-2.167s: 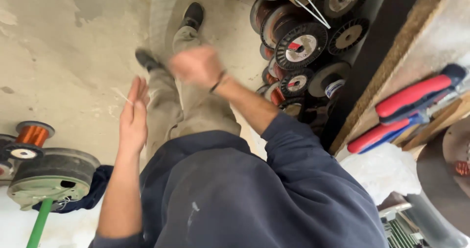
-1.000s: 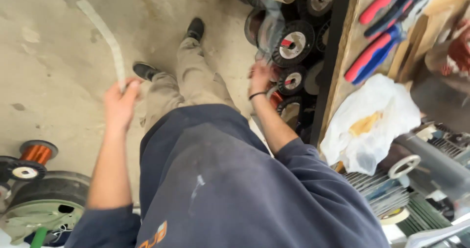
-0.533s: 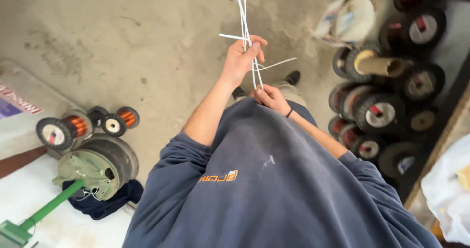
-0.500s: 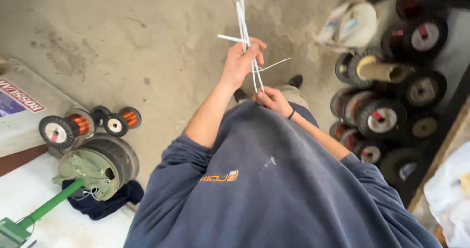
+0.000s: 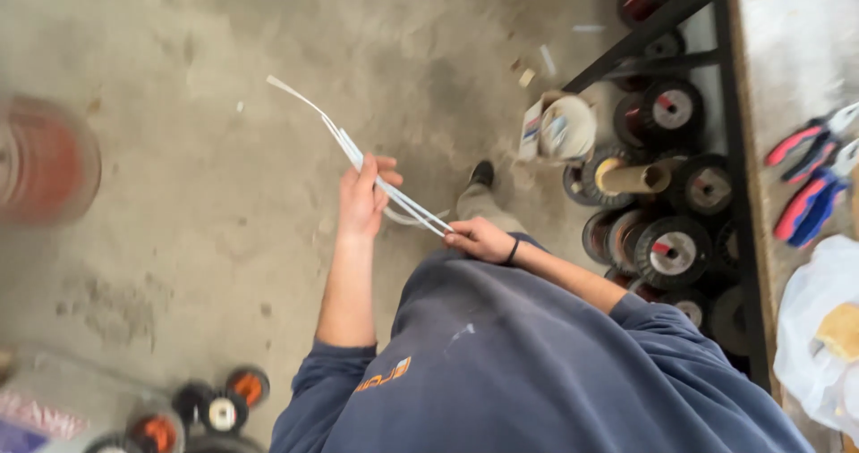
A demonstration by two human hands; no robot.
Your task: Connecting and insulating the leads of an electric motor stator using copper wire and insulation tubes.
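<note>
White strips (image 5: 376,171), thin and flat, bunched together and held out over the concrete floor (image 5: 179,167), slanting from lower right to upper left. Gripped at the near end by the right hand (image 5: 479,238), fingers curled shut around the bundle's tips just above the blue sweatshirt (image 5: 537,364). Pinched further along by the left hand (image 5: 365,195), thumb and fingers closed over the middle, free ends poking past it toward the upper left. Probably light and springy, bending rather than snapping, slick enough to slide apart; best held as one bundle near an end with a second grip midway to stop splaying. Beyond the hands, a black rack (image 5: 716,149) stacked with wire spools (image 5: 671,247), a pale bucket (image 5: 559,129) beside it. Red-and-blue pliers (image 5: 810,194) on the tabletop (image 5: 787,50) at far right. Small orange spools (image 5: 215,404) on the floor, lower left.
</note>
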